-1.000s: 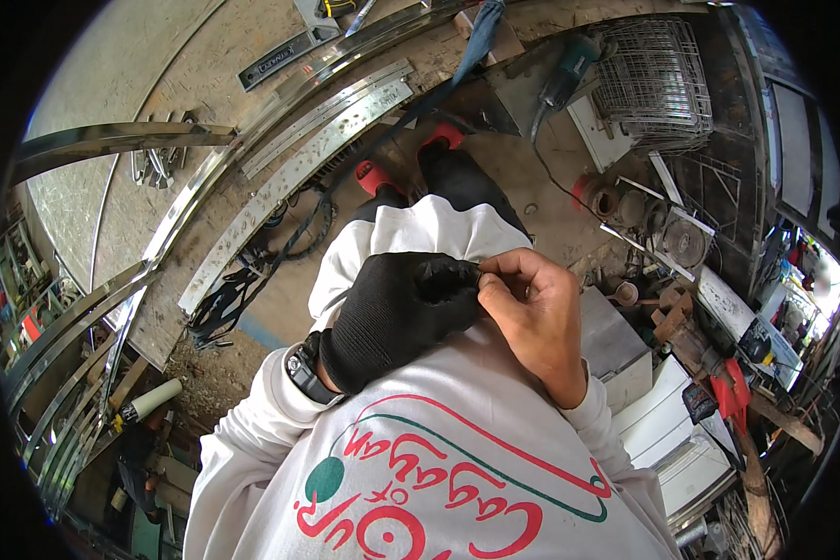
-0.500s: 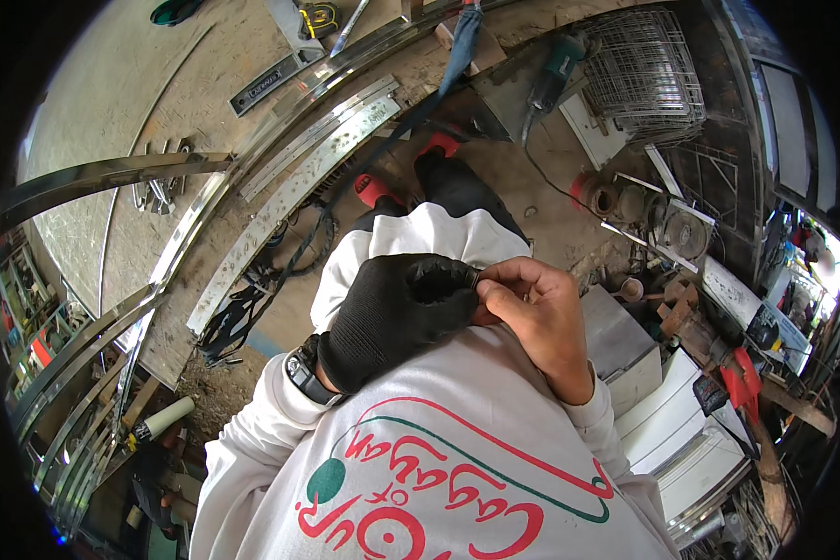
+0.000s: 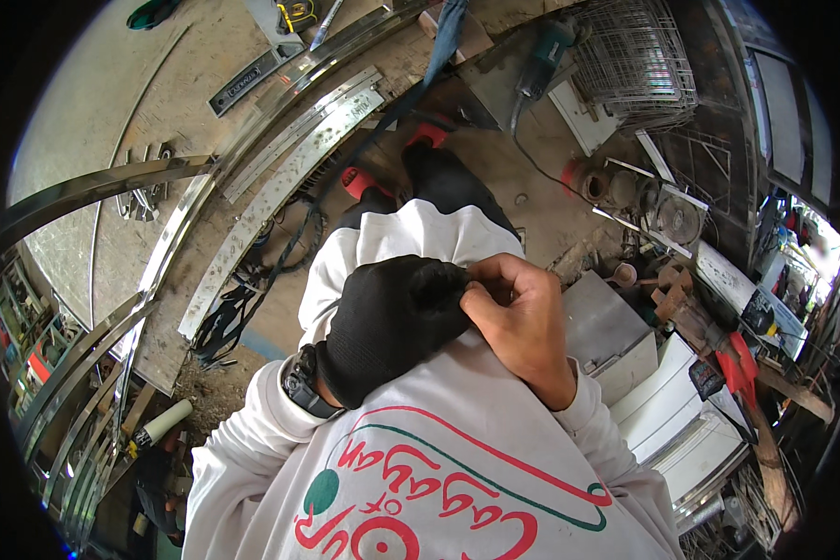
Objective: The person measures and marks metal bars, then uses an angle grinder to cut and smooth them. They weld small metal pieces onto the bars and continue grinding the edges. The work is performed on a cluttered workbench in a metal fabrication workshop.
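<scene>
My left hand (image 3: 394, 313) wears a black knit work glove, with a dark watch (image 3: 302, 381) at the wrist. Its fingers are curled closed in front of my waist. My bare right hand (image 3: 521, 317) meets it at the fingertips, thumb and forefinger pinched together against the glove's finger ends. Whatever lies between the two hands is too small and hidden to make out. Both hands rest over the white sweatshirt (image 3: 383, 224) with red and green print.
Long shiny metal strips (image 3: 182, 229) cross the worktable (image 3: 65, 121) on the left, beside several small metal tools (image 3: 145, 201). At the upper right an angle grinder (image 3: 543, 61) lies near a wire rack (image 3: 637, 61). A grey metal box (image 3: 602, 313) stands right of my hands.
The view has shifted slightly, so the surroundings sit a little further left. My right hand's fingers have drawn closer in against the gloved fingertips.
</scene>
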Motion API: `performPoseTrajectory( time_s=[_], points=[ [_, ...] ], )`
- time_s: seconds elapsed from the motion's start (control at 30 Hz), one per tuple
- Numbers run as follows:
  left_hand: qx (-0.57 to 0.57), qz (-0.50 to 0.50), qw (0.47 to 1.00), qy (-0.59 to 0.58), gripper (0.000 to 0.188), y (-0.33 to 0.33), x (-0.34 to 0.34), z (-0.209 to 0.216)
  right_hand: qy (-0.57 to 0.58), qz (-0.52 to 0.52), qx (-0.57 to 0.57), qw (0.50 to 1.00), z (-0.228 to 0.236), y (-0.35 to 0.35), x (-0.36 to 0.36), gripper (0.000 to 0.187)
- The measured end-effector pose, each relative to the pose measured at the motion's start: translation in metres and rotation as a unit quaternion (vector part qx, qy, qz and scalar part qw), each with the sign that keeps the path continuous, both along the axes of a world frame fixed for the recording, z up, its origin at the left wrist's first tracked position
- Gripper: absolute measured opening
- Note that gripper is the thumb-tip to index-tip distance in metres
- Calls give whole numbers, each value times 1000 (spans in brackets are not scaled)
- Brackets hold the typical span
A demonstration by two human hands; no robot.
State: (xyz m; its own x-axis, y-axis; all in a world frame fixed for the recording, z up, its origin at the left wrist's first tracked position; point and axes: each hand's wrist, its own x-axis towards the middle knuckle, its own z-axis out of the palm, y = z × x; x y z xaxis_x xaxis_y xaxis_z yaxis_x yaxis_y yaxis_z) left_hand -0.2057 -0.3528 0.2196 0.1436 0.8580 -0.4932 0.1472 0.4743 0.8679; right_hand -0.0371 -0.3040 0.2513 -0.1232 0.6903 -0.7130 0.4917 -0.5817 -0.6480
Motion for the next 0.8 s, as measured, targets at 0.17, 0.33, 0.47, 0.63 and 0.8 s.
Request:
performPoseTrajectory(
  time_s=[0.17,0.33,0.47,0.63,0.8],
  points=[
    [11,-1,1000,14,28,-2,2,0,-17,11,-1,1000,0,0,-1,14],
    [21,1,1000,-8,27,-4,2,-3,-17,2,-7,1000,0,0,1,14],
    [-83,29,992,-86,28,-3,5,-3,53,-53,-45,996,-13,-6,13,11],
    [-32,60,994,-88,28,0,7,-8,147,-97,-88,981,-10,-2,24,13],
    [-36,16,996,-78,25,7,4,-1,149,-117,-140,972,-7,6,28,20]
  ],
)
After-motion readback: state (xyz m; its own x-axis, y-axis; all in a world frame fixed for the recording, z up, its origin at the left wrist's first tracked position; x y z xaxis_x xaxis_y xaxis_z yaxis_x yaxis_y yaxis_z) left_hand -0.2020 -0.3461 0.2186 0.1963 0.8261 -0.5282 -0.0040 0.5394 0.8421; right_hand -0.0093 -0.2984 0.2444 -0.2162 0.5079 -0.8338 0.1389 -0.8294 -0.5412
